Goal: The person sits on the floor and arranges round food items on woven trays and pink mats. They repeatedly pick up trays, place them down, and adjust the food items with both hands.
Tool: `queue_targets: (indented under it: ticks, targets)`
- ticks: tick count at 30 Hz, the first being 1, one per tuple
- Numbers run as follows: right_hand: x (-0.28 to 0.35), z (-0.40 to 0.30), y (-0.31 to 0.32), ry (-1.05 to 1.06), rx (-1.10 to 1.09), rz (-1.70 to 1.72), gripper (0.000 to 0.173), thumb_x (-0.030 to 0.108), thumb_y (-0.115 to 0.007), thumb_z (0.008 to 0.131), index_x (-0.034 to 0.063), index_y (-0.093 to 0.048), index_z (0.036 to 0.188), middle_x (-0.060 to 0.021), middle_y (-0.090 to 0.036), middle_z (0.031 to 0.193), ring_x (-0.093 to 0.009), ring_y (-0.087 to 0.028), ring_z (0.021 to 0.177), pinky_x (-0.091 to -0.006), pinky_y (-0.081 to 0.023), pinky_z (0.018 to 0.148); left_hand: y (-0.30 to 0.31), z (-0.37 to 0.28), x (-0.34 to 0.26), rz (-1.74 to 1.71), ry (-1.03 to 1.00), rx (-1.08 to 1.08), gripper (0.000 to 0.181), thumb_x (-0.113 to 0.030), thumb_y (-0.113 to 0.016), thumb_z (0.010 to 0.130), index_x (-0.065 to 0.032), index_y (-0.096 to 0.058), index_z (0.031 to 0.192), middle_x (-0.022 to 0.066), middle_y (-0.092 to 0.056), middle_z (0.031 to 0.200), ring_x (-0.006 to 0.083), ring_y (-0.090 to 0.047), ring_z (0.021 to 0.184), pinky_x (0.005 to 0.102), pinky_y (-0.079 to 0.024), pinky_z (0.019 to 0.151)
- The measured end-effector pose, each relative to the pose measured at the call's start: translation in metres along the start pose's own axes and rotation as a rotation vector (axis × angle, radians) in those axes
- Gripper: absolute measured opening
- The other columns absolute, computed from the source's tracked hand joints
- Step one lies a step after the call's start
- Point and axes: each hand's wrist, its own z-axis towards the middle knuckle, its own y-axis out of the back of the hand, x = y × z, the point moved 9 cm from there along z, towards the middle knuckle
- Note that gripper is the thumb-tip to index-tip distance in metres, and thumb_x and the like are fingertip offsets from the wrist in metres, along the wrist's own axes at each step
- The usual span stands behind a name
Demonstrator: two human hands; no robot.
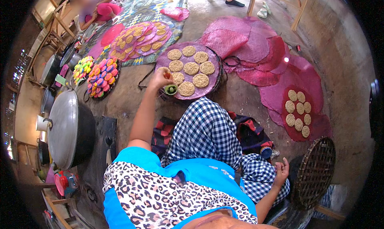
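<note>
My left hand [162, 78] reaches over the left edge of a round tray [186, 70] covered with a pink-purple mesh sheet. Its fingers close on a small container with a green round end [171, 89]; something reddish shows between the fingers. Several pale, flat, round cakes of thin strands [191, 68] lie on the sheet, one partly hidden by the hand. My right hand [281, 171] rests by my right knee, palm up, fingers loosely bent and holding nothing. More such cakes [300, 108] lie on a dark red sheet at the right.
Pink sheets [240, 40] overlap on the floor beyond the tray. A large lidded pot [64, 130] stands left, with bright coloured cakes [102, 77] beyond it. A woven round basket [315, 172] leans at right. One person [90, 13] sits far left; another's feet [234, 3] show beyond.
</note>
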Motion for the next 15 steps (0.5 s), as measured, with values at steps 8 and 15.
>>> queue_targets:
  ticks: [8, 15]
  targets:
    - [-0.005, 0.011, -0.006, -0.036, -0.010, -0.055, 0.044, 0.015, -0.058, 0.079, 0.0014, -0.042, 0.117, -0.0010, -0.056, 0.079, -0.006, -0.050, 0.067, -0.0171, -0.039, 0.056, 0.061, 0.113, 0.017, 0.294, 0.090, -0.388, 0.062, -0.036, -0.079, 0.048, -0.0062, -0.052, 0.095, 0.0144, -0.049, 0.099, 0.0266, -0.051, 0.092, 0.0352, -0.042, 0.078]
    - [-0.012, 0.010, -0.003, -0.099, -0.032, -0.037, 0.043, 0.008, -0.058, 0.077, 0.0034, -0.042, 0.117, -0.0016, -0.055, 0.077, -0.007, -0.049, 0.065, -0.0175, -0.039, 0.054, 0.038, 0.131, 0.013, 0.589, 0.246, -0.237, 0.062, -0.043, -0.074, 0.054, -0.0107, -0.053, 0.102, 0.0101, -0.049, 0.106, 0.0271, -0.049, 0.102, 0.0460, -0.032, 0.092]
